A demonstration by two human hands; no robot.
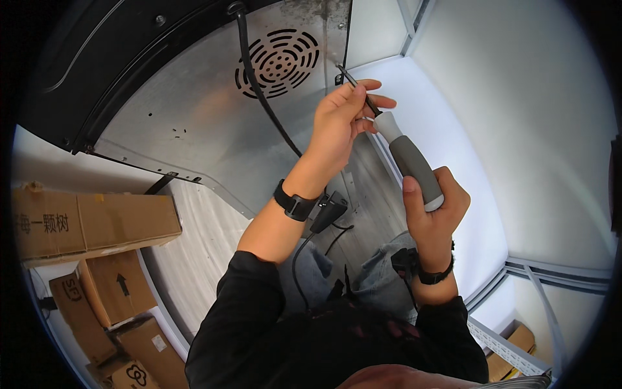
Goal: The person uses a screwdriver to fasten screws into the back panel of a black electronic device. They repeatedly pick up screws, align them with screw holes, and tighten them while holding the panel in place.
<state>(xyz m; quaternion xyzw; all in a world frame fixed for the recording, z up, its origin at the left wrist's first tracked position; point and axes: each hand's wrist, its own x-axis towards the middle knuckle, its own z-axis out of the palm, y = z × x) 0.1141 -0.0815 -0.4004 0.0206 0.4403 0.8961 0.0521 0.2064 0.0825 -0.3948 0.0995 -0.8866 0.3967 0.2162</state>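
A screwdriver [414, 165] with a two-tone grey handle and a dark shaft slants up and left. Its tip meets or nearly meets the right edge of a metal back panel [207, 142]; contact cannot be made out for certain. Around the handle's butt end, my right hand [440, 206] is closed. My left hand [338, 120] pinches the shaft near its middle, thumb against index finger, with the other fingers loosely spread. A small dark fitting [339, 79] sits on the panel edge just below the tip. Black bands with small devices circle both wrists.
A black power cord [262, 97] hangs down the panel past a round slotted vent [278, 65]. Cardboard boxes [129, 223] are stacked at the left. White wall panels [518, 117] with metal framing stand at the right. Below lies a grey wood-look floor [197, 240].
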